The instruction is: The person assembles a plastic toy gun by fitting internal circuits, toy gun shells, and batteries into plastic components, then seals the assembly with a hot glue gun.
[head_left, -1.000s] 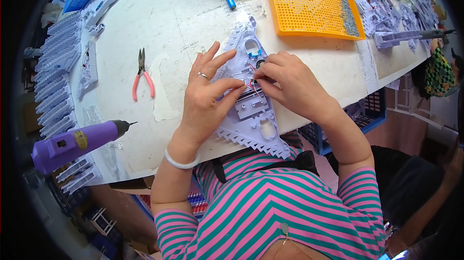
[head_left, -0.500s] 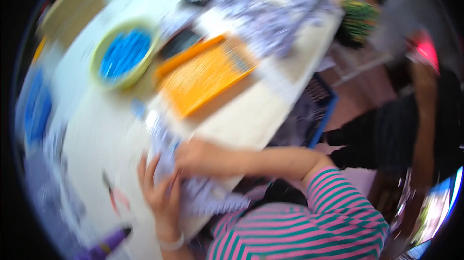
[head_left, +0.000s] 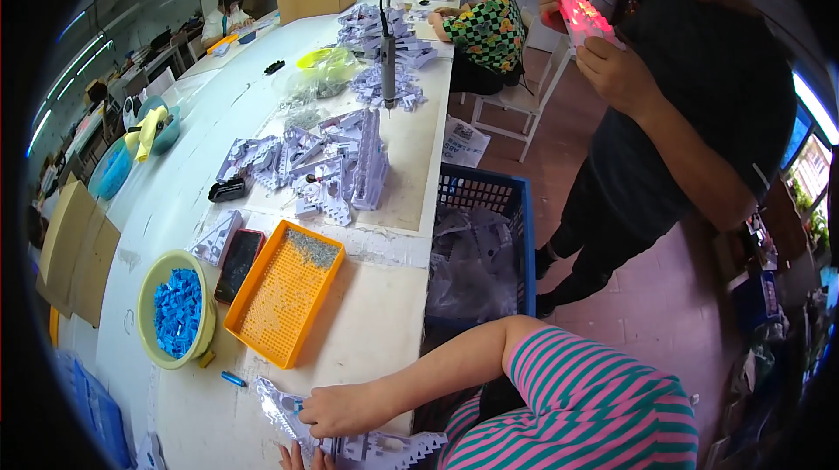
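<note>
The pale lavender plastic part (head_left: 371, 447) lies on the worktop (head_left: 371, 295) at the lower edge of the view, directly under the two hands. The right hand (head_left: 343, 410) rests over the middle of the part with its fingers curled downward; whether they grip anything cannot be told. The left hand (head_left: 298, 457) is cut off by the lower edge; its visible fingers are at the near side of the part, and their hold cannot be determined. A blue cylinder (head_left: 233, 378) lies just beyond the part's far end. Beyond it stands an orange tray (head_left: 269, 317) with small metal pieces (head_left: 318, 250) gathered at its far end. Left of the tray are a dark flat device (head_left: 239, 266) and a yellow-green basin (head_left: 146, 317) containing blue pieces (head_left: 177, 313). A blue crate (head_left: 529, 252) stands beside the worktop. At right, a standing person (head_left: 673, 112) holds a red-lit part (head_left: 580, 14).
</note>
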`<state>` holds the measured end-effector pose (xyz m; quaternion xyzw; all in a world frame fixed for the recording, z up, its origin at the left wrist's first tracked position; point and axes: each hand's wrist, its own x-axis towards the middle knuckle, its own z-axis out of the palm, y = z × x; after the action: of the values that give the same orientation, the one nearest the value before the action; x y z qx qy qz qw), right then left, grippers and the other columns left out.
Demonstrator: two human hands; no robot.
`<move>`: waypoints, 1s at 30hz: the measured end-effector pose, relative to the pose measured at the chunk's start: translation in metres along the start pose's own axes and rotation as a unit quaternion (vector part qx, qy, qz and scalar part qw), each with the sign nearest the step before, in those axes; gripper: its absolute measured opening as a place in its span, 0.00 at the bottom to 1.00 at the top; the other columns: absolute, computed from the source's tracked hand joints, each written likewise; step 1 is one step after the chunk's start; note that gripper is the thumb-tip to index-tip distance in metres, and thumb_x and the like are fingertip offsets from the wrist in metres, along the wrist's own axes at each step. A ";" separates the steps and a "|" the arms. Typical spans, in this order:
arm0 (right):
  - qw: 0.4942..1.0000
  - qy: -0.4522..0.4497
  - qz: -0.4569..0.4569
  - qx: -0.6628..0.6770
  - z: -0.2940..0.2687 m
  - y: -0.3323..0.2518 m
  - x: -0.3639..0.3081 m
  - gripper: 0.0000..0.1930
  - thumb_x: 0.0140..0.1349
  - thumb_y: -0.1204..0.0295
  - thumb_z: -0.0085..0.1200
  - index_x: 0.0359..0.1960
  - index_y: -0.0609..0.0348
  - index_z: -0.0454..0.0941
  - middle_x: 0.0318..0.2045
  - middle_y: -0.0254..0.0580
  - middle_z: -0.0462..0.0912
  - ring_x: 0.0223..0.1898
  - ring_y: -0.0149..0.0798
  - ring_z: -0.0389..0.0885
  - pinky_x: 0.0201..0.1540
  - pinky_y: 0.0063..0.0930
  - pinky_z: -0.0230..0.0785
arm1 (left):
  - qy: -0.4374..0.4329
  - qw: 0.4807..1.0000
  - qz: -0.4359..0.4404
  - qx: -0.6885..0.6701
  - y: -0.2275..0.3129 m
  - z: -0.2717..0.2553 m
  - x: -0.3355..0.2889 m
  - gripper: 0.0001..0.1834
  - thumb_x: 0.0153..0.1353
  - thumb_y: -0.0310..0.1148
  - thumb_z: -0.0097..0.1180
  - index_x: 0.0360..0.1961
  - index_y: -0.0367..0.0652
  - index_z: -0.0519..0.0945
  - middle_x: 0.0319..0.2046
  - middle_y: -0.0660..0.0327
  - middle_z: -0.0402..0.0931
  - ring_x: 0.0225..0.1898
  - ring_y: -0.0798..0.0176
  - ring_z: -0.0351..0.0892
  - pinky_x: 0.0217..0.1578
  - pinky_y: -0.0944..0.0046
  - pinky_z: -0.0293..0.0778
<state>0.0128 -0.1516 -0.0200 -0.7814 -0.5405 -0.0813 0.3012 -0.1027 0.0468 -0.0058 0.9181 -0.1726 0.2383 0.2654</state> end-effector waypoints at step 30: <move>0.998 -0.054 0.019 0.013 -0.027 -0.006 -0.005 0.19 0.55 0.80 0.61 0.50 0.59 0.84 0.41 0.43 0.79 0.45 0.44 0.79 0.49 0.36 0.74 | -0.007 0.995 -0.095 0.014 -0.001 -0.002 -0.005 0.14 0.54 0.30 0.73 0.42 0.44 0.88 0.60 0.53 0.80 0.66 0.44 0.75 0.66 0.39 0.67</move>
<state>0.0108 -0.1693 0.0012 -0.7906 -0.5422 -0.0261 0.2833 -0.1066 0.0499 -0.0073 0.9356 -0.0834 0.2078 0.2729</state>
